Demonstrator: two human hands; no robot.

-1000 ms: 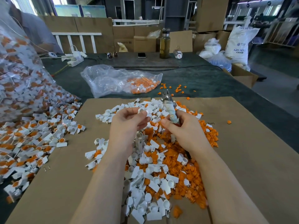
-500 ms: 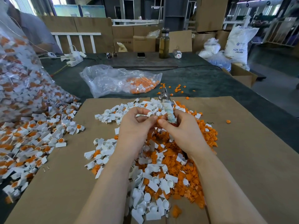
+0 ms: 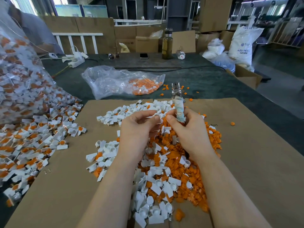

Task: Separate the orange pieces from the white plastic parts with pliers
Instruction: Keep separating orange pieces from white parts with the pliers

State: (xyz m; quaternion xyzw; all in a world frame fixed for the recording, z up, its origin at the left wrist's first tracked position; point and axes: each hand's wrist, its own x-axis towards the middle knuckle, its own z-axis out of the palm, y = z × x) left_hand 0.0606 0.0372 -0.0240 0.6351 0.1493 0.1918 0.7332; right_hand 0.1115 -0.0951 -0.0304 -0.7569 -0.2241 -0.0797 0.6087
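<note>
White plastic, thin and hard-edged, sits pinched in my left hand (image 3: 139, 127) just left of the pliers (image 3: 178, 102). My right hand (image 3: 189, 134) grips their cloth-wrapped handles, steel nose pointing up and away (jaws unclear). Below the pliers, the pile (image 3: 164, 162) of orange pieces and white parts covers the cardboard (image 3: 255, 162).

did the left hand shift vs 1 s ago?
Yes, slightly. The left hand has moved right, toward the right hand and its pliers, judged against the cardboard sheet. It pinches a white part.
</note>
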